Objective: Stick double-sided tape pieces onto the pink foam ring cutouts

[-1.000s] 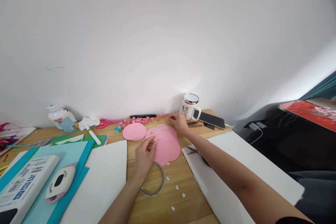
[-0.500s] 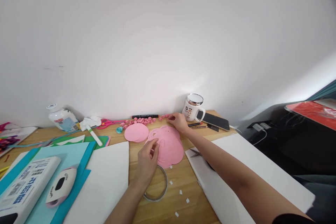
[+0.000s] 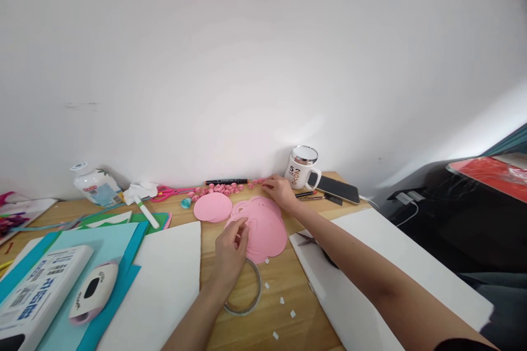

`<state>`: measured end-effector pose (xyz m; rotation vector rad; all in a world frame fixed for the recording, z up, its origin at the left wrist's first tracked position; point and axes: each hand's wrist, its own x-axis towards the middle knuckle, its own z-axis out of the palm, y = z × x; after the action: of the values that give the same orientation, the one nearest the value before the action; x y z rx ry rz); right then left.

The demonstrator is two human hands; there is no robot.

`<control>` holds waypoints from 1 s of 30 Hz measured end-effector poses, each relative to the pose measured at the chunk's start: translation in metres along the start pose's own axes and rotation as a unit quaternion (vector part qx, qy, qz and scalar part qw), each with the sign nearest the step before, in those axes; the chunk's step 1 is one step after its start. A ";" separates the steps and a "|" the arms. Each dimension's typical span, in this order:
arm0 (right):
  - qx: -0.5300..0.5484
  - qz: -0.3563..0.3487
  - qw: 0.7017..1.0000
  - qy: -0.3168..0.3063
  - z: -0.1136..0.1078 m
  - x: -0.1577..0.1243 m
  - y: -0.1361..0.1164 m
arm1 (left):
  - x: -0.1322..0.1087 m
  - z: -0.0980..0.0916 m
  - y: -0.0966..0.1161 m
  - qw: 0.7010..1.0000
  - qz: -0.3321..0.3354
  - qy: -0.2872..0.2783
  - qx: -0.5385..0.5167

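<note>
At desk centre, left hand [image 3: 231, 249] pinches spiral-cut pink discs [image 3: 265, 227]; right hand [image 3: 280, 191] touches finished rolled rosettes [image 3: 224, 188], its grip indeterminate. Plain disc stack [image 3: 212, 207] is not yet rolled.

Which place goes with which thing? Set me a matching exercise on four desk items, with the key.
1 mug
2 phone
3 tape ring
4 paper punch

A on the blue paper, at the left
B on the wood, partly under the left hand
C upright by the wall, next to the right hand
D lying flat, farthest right of the four

Pairs: 1-C, 2-D, 3-B, 4-A
</note>
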<state>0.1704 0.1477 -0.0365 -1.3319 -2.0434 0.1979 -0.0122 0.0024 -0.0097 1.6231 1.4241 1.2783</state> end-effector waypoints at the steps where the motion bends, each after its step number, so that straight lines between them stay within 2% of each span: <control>1: -0.005 -0.010 1.000 -0.005 0.001 0.000 0.000 | 0.000 0.000 0.000 1.000 0.001 0.000 0.003; 10: -0.023 -0.051 0.998 -0.008 0.006 -0.002 0.004 | 0.000 0.001 -0.003 1.000 0.010 -0.004 0.004; 16: -0.019 -0.035 0.999 0.022 0.008 -0.001 0.008 | 0.000 0.001 -0.003 1.000 0.018 -0.006 0.023; 25: 0.000 -0.019 1.000 0.024 0.012 0.002 0.010 | 0.000 0.002 -0.008 0.995 0.072 -0.004 0.074; 30: 0.013 -0.007 1.000 0.028 0.007 0.001 0.008 | 0.001 0.002 -0.007 0.993 0.075 -0.004 0.094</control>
<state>0.1722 0.1534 -0.0450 -1.2926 -1.9969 0.1798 -0.0133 0.0052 -0.0169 1.8902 1.4788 1.2499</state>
